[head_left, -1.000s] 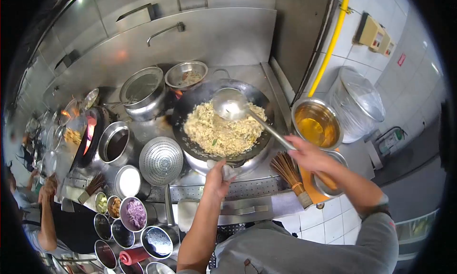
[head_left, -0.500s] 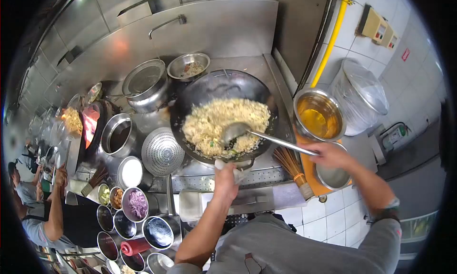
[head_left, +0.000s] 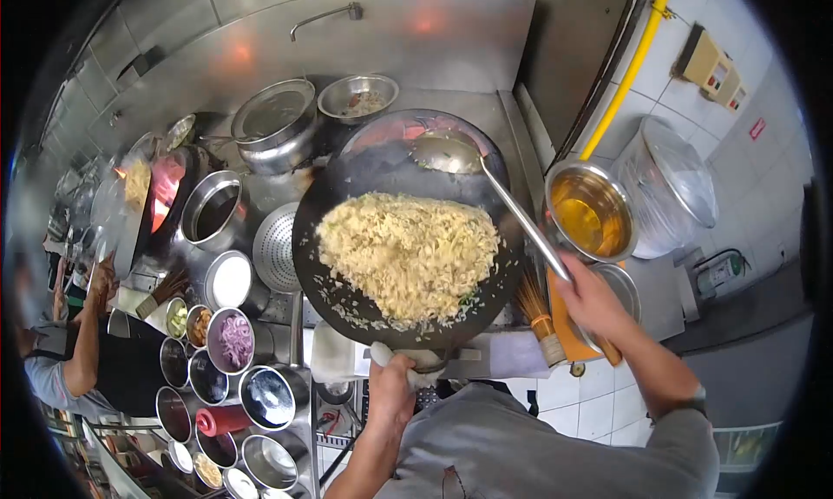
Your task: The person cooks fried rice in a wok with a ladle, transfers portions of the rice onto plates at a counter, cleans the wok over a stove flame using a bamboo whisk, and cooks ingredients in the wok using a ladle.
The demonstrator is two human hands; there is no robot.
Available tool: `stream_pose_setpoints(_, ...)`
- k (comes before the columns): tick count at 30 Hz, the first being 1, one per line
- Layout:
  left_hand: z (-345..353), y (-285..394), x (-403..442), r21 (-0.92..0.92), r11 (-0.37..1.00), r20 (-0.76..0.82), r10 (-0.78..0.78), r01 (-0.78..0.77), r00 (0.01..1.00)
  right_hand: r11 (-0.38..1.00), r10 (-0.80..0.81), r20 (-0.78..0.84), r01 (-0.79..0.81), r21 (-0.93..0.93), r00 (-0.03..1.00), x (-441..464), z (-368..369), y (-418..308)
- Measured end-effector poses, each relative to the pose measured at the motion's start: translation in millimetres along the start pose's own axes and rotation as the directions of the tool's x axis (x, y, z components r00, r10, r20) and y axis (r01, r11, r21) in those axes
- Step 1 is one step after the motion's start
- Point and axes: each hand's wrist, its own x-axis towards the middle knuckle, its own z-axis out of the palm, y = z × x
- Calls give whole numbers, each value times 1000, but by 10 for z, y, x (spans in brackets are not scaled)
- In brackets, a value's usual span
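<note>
My left hand (head_left: 392,393) is closed on the near handle of a black wok (head_left: 347,173), with a pale cloth (head_left: 382,353) between hand and metal. The wok is pulled toward me off the burner, and flames show behind its far rim. Fried rice (head_left: 408,252) is heaped in its middle and near part. In my right hand (head_left: 592,301) is the long handle of a steel ladle (head_left: 447,152); its bowl lies over the wok's far wall, clear of the rice.
Right: a bowl of yellow oil (head_left: 583,226), a bamboo brush (head_left: 542,325), a wrapped container (head_left: 668,173). Left: a perforated strainer (head_left: 276,249), pots, a bowl of sliced onion (head_left: 232,338), a red bottle (head_left: 221,419). At far left a co-worker's arm (head_left: 85,351) is beside another flaming wok.
The wok has moved toward me and flames now show behind it. The ladle has gone from the rice to the wok's far side. The rice has shifted toward the near side.
</note>
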Motion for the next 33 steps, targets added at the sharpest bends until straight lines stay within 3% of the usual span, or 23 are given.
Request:
stream_pose_setpoints(1,8,-12,6,-5,1000,27,0,1,1000,1000,0,2,0,-4,1000,83,86,-24)
stream_pose_setpoints(3,-17,-72,35,-1,997,65,72,-72,995,977,190,173,-170,-127,966,186,235,-104)
stream_pose_setpoints(5,-13,-1,72,23,999,109,38,-40,993,984,173,367,-179,-17,914,-10,454,-135)
stream_pose_setpoints(7,-46,11,72,67,998,157,3,-14,988,797,260,558,-501,336,788,-309,620,-483)
stream_pose_setpoints(8,-101,3,125,68,997,173,9,-21,985,799,262,543,-494,342,798,-366,616,-566)
stream_pose_setpoints(9,-154,0,189,110,994,190,-5,-16,982,533,190,653,-636,559,733,-419,593,-649)
stream_pose_setpoints(10,-201,-10,210,146,989,204,-16,-14,979,196,69,729,-726,660,681,-461,562,-719)
stream_pose_setpoints(11,-187,24,184,140,989,202,21,-50,979,45,-94,764,-764,644,639,-416,538,-571)
stream_pose_setpoints(12,-208,47,168,132,989,212,35,-64,977,58,-96,757,-755,653,646,-445,452,-576)
stream_pose_setpoints(14,-276,96,202,129,991,208,0,-27,978,-296,-244,795,-823,484,555,-485,318,-623)
stream_pose_setpoints(20,-538,-69,446,123,992,244,-65,35,968,-197,-228,720,-755,625,656,-759,44,-764)
stream_pose_setpoints(21,-568,-100,458,114,993,254,-37,8,966,78,-74,627,-622,779,775,-853,187,-751)
stream_pose_setpoints(22,-580,-106,479,115,993,262,-30,0,965,369,39,474,-453,811,880,-913,331,-726)
stream_pose_setpoints(23,-611,-142,478,90,996,255,-32,9,966,526,141,452,-454,719,881,-849,568,-695)
stream_pose_setpoints(24,-628,-170,474,67,998,245,-37,21,969,522,144,452,-456,721,880,-732,556,-649)
stream_pose_setpoints(26,-641,-180,450,50,996,201,-87,79,976,189,112,669,-677,712,735,-457,369,-630)
stream_pose_setpoints(28,-617,-138,398,9,998,192,-68,67,979,127,90,678,-684,719,729,-424,319,-636)
stream_pose_setpoints(30,-712,-175,493,10,995,229,-97,97,969,-173,-91,741,-743,646,666,-421,272,-536)
stream_pose_setpoints(32,-757,-203,559,-6,991,285,-129,137,950,-161,-123,722,-731,663,681,-528,210,-529)
stream_pose_setpoints(33,-759,-187,566,-6,992,284,-122,129,951,39,-82,647,-647,762,758,-620,228,-553)
